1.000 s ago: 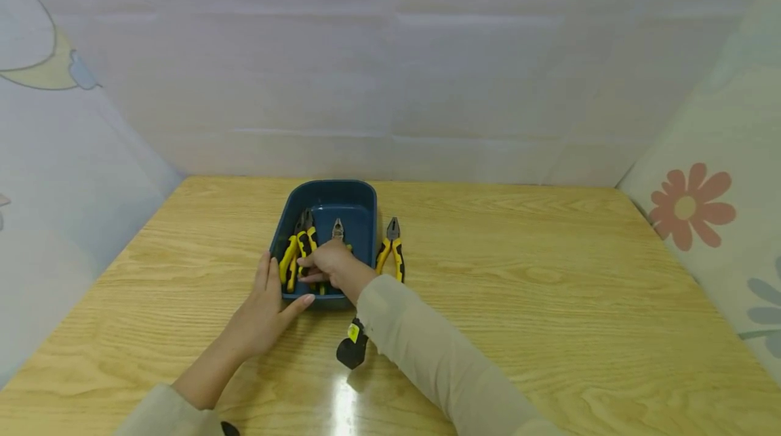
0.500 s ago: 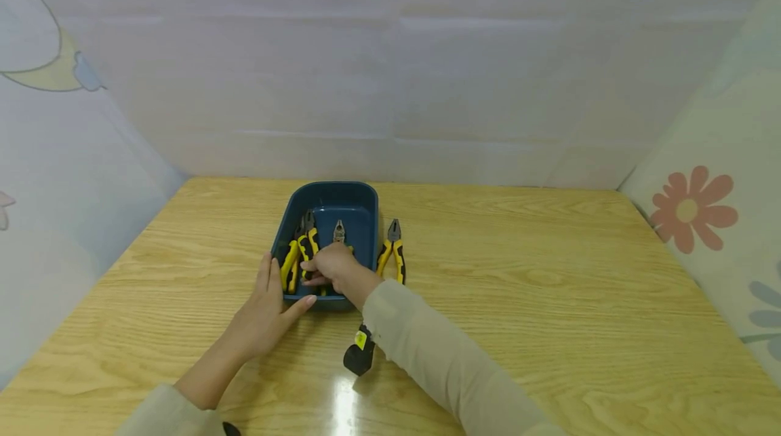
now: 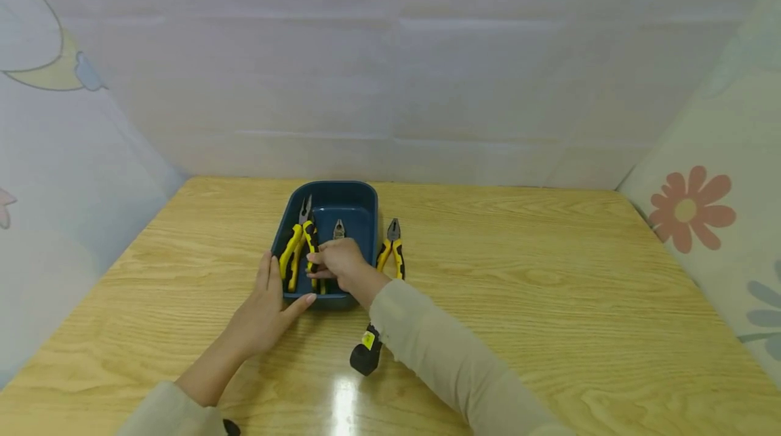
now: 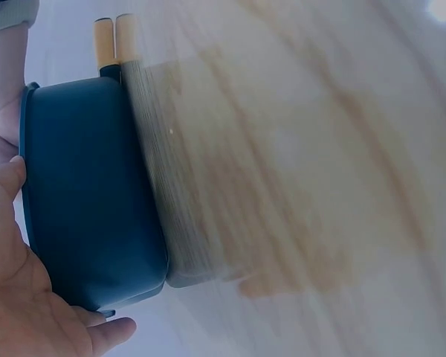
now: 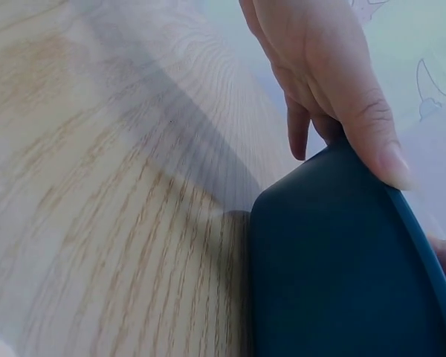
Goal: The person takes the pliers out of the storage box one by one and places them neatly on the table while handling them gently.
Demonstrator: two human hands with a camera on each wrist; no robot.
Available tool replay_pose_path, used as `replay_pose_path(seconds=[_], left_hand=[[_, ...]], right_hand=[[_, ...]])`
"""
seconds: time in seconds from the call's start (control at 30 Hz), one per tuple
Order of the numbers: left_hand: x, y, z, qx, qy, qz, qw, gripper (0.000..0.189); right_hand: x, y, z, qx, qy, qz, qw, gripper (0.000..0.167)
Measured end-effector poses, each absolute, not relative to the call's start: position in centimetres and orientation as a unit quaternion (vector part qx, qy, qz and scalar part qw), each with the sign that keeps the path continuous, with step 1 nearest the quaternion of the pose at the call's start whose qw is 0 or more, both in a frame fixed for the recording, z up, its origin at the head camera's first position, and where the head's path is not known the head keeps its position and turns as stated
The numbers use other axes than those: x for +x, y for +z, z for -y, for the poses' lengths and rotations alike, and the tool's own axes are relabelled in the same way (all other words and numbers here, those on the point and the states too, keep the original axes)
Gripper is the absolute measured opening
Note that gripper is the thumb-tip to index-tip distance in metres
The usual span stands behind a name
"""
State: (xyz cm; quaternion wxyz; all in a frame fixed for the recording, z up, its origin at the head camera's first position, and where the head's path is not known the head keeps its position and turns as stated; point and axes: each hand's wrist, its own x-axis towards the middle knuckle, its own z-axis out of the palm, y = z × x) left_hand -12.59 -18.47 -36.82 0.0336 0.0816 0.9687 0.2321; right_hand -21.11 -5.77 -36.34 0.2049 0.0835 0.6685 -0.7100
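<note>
Long-nose pliers (image 3: 311, 238) have shifted toward the far end inside the blue tray (image 3: 350, 199), their handle pinched by the right hand (image 3: 337, 260), while the left hand (image 3: 261, 317), fingers spread, braces its corner, probably for steadiness.

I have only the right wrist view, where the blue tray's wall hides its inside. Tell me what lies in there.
Observer: The head view shows yellow-and-black pliers inside the tray.
Operator: Report what the right hand is holding.
Observer: The right hand grips a pliers handle inside the tray.
Operator: Check the table right of the tray.
Observer: Another pair of pliers lies there, jaws pointing away from the person.
</note>
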Motion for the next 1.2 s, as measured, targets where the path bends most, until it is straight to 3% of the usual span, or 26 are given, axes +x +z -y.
replay_pose_path(seconds=[0.73,1.2], left_hand=[[-13.0,-36.8,18.3,0.081,0.238,-0.967,0.039,0.097],[-13.1,-37.2,18.6,0.074,0.244,-0.966,0.044,0.093]], right_hand=[[-20.8,-34.7,2.4,0.035,-0.711,-0.679,0.182,0.039],[-20.0,-34.5,0.9,0.001,-0.726,-0.660,0.195,0.036]])
